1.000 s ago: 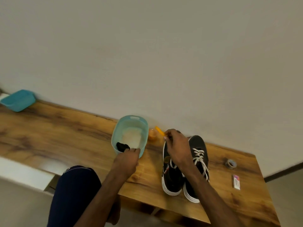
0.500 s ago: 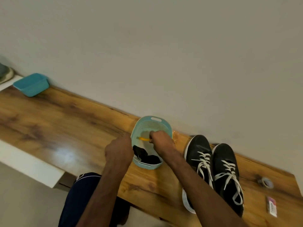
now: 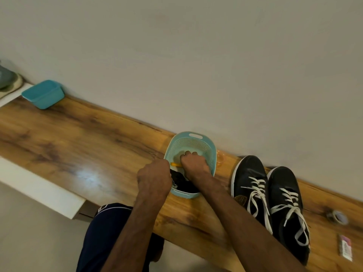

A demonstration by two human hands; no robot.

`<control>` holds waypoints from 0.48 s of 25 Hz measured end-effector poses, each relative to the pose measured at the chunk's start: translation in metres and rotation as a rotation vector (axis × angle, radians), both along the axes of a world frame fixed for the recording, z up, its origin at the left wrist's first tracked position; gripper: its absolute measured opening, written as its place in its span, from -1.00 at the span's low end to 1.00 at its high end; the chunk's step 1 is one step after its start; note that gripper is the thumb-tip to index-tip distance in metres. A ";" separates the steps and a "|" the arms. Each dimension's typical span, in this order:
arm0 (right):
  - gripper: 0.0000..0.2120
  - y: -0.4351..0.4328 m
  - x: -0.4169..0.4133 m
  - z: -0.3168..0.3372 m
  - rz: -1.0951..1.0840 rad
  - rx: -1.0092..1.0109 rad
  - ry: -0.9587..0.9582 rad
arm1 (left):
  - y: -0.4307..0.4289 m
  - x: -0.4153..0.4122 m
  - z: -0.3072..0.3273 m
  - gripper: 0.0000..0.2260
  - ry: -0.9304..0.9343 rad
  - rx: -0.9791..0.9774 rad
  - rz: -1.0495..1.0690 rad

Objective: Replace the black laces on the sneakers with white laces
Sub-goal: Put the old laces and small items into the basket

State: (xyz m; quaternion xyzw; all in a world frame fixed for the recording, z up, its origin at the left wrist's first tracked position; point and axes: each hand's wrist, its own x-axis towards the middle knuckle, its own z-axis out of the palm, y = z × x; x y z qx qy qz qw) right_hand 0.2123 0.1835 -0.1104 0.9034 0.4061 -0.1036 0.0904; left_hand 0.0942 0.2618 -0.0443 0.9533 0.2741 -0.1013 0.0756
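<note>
Two black sneakers (image 3: 249, 177) (image 3: 286, 195) with white laces (image 3: 257, 195) stand side by side on the wooden table (image 3: 78, 146). Left of them is a light-blue perforated basket (image 3: 193, 143) with a black bundle of laces (image 3: 183, 183) in its near end. My right hand (image 3: 193, 163) is inside the basket, fingers curled round a thin orange tool (image 3: 174, 164). My left hand (image 3: 154, 176) grips the basket's near-left rim, fingers curled.
A teal tub (image 3: 43, 94) sits at the far left by the wall. A tape roll (image 3: 338, 216) and a small pink-and-white packet (image 3: 345, 247) lie right of the sneakers. A small clear cup (image 3: 220, 157) stands behind the basket. My knee (image 3: 110, 228) is under the table edge.
My right hand carried the orange tool from beside the sneakers into the basket. My left hand stayed at the basket rim. The view swung left.
</note>
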 end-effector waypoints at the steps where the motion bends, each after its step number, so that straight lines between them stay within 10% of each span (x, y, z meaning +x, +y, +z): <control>1: -0.66 -0.001 0.000 0.003 -0.003 0.007 0.000 | -0.001 0.000 0.000 -0.74 -0.004 -0.007 0.001; 12: -0.85 -0.268 -0.018 0.066 -0.683 0.969 -0.348 | -0.034 0.009 0.012 -0.58 -0.400 -0.325 -0.350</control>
